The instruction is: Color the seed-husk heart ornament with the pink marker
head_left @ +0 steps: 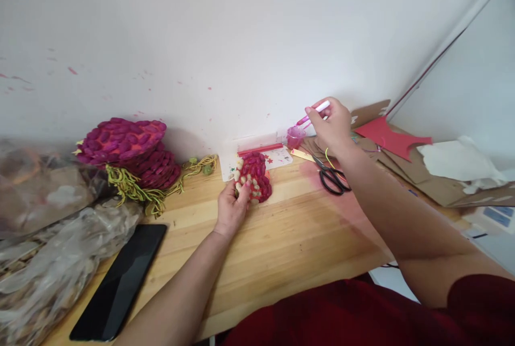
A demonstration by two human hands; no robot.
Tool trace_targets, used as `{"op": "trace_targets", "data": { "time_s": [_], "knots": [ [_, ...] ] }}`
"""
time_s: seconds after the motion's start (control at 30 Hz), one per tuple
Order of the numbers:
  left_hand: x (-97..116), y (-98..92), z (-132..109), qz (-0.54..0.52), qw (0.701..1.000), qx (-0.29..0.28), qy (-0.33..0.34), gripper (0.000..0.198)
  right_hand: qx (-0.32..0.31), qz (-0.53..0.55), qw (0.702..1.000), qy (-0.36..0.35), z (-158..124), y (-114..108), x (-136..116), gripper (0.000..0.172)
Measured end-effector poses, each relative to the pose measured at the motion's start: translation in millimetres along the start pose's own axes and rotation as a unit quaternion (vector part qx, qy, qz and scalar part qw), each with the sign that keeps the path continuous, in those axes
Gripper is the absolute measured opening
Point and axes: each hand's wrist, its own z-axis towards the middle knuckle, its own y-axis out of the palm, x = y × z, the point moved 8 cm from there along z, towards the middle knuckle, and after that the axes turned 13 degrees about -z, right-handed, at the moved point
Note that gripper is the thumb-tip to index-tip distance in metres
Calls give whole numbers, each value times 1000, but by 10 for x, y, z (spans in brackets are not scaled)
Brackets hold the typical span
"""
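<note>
Down on the wooden surface [289, 238], the left hand [232, 207] pinches a bumpy shell-covered piece [254, 177], mostly red, some shells pale. Raised to its right, the right hand [333, 123] grips a slim pink-tipped pen [316, 111] above a small translucent pink cup [295, 137].

no readable text or labels anywhere

pale wood on the table [281, 238], smooth and matt. bumpy shell-like scales, red and cream, all over the disc [254, 177]; same rough scales in purple on the stacked pieces [129, 145], with stringy yellow cord [132, 190]. smooth white plastic on the pen [317, 109]. glossy black glass on the phone [120, 281]. crinkled clear plastic bags [60, 260]. matt brown cardboard [442, 185]. black metal scissors [332, 177].
</note>
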Motion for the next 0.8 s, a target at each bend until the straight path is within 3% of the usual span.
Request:
{"op": "trace_targets", "data": {
  "time_s": [0.13,0.27,0.33,0.53,0.8],
  "knots": [
    [32,17,-2,4,1000,-2,0,35,-78,-154,984,37,225,284,210,12],
    [48,24,-4,11,1000,-5,8,35,-195,-278,938,61,199,632,399,17],
    [41,18,-2,18,1000,-7,13,35,-224,-306,922,71,182,736,468,19],
    [8,6,5,47,998,-14,28,32,-271,-337,899,74,193,887,514,19],
    [-16,-8,12,44,999,-12,22,31,-282,-370,884,39,208,918,439,25]
  ]
}}
